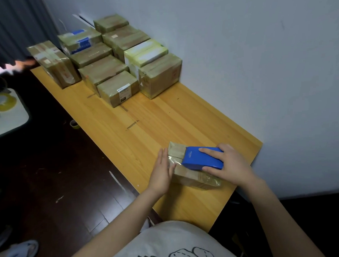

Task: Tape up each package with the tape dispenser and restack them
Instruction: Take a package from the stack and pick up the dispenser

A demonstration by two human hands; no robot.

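Observation:
A small brown package (189, 175) wrapped in clear tape lies near the front right of the wooden table (145, 129). On top of it sits the blue tape dispenser (196, 159), which my right hand (227, 164) grips from the right, fingers curled over its top and side. My left hand (161, 172) presses flat with straight fingers against the package's left side. A stack of taped packages (112, 59) fills the far end of the table, against the wall.
The wall runs along the table's right edge. A tape roll (74, 124) lies on the dark floor by the table's left edge. A white surface (8, 118) with a yellowish tape roll (2, 102) stands at left. Another person's hand (26, 63) shows at far left.

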